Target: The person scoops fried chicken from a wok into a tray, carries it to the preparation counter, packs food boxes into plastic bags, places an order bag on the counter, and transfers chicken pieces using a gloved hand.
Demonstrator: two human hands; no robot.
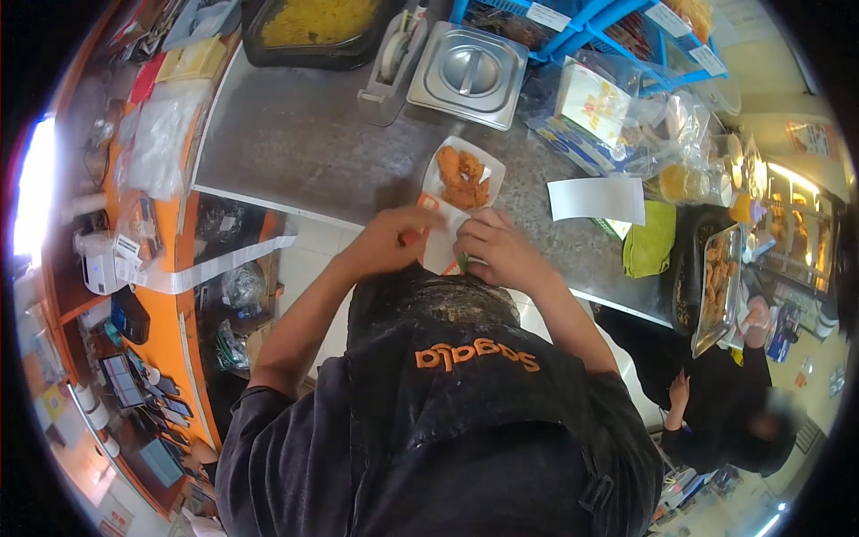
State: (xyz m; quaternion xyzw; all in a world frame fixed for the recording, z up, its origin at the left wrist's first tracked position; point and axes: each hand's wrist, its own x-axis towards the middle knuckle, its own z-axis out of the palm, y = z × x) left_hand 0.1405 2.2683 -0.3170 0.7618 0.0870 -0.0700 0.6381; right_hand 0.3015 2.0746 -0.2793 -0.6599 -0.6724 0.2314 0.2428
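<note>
Fried chicken pieces (462,177) lie in a white paper tray (495,172) near the edge of the metal counter, just beyond my hands. Orange-and-white paper packaging (438,251) is between my hands, its far end against the tray; whether the two are one piece I cannot tell. My left hand (386,240) is closed at the packaging's left side, slightly blurred, with a small red-orange bit showing at the fingers. On the other side, my right hand (503,249) curls its fingers around the packaging's edge, where a small green patch shows.
A lidded steel container (469,73), a tape dispenser (394,58) and a black tray of yellow food (309,22) stand along the back. Right are blue baskets (591,36), white paper (597,200), a green cloth (650,240) and a metal tray (718,286) beside another person (729,416).
</note>
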